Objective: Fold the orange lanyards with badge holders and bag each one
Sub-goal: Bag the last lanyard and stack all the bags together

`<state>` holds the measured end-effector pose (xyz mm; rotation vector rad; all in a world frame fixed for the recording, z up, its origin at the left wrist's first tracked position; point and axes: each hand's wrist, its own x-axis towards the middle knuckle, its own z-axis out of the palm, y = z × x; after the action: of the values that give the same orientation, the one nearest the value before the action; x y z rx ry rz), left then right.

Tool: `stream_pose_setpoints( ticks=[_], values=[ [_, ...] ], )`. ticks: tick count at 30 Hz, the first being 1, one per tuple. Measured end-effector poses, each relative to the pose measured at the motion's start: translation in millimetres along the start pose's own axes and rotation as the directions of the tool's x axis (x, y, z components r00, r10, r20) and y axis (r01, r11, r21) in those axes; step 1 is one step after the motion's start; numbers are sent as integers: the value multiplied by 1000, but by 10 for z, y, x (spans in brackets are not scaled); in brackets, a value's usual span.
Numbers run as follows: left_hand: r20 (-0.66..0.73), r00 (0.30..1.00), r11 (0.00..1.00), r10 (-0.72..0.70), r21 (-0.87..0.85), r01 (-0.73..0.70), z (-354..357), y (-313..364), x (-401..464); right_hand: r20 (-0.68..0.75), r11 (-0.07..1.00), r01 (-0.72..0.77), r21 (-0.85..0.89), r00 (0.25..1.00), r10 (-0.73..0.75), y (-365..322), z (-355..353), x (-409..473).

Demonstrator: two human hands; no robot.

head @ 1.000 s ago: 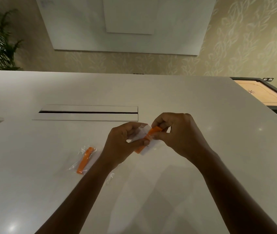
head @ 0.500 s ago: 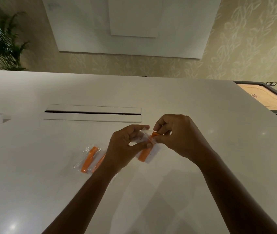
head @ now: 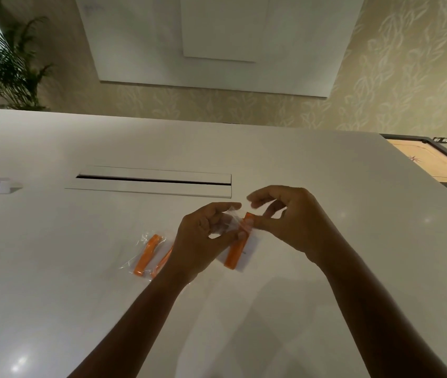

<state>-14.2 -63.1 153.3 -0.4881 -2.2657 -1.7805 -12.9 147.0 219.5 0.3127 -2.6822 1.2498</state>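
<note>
At nine o'clock of our hands two bagged lanyards (head: pixel 150 255) block the bench (head: pixel 53 309); at twelve the cable slot (head: pixel 154 181) interrupts it. From three to six o'clock we see bare surface to pass over.

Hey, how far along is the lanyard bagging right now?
Two bagged lanyards already lie on the table. A third folded lanyard is in hand: the left hand holds its clear bag while the right hand works at the bag's mouth. It is not yet set down; no other loose lanyards show.
</note>
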Motion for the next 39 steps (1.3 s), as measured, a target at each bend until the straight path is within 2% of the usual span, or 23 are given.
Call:
stream_pose_setpoints(
  ticks=[3,7,9,12,16,20,22,26,29,31,34,37,39],
  values=[
    [-28,998,998,-60,-26,59,-30,-58,2,-42,983,-82,161,995,90,45,94,-30],
    [-20,992,984,-125,-130,121,-74,-119,15,84,942,-184,280,982,167,164,338,-127],
    [-25,987,974,-156,-168,150,-90,-153,22,94,925,-213,314,977,193,214,500,-154],
    [-44,975,970,-217,-125,210,-135,-216,32,63,897,-245,368,969,239,269,750,-151],
    [-51,956,953,-288,-117,281,-246,-311,38,94,824,-312,472,948,305,301,992,-130],
    [-313,904,937,-291,96,335,-596,-541,41,109,790,-430,437,897,428,374,1210,-113],
    [-363,877,885,-313,224,409,-824,-724,-7,125,757,-506,414,855,503,442,1330,-126],
    [-391,812,641,-432,500,582,-1139,-1025,-134,140,678,-604,418,781,609,548,1570,-170],
    [-372,742,504,-557,559,659,-1268,-1175,-212,158,628,-649,429,739,655,591,1749,-193],
    [-321,705,485,-633,545,684,-1314,-1259,-245,144,623,-654,429,730,668,618,1853,-214],
    [-277,702,497,-656,541,679,-1337,-1343,-248,75,683,-641,349,746,662,655,1962,-252],
    [-247,706,532,-664,508,677,-1363,-1368,-221,-24,733,-646,211,747,665,624,2022,-263],
    [-215,709,559,-672,480,676,-1379,-1388,-204,-76,773,-632,52,769,634,579,2041,-266]
  ],
)
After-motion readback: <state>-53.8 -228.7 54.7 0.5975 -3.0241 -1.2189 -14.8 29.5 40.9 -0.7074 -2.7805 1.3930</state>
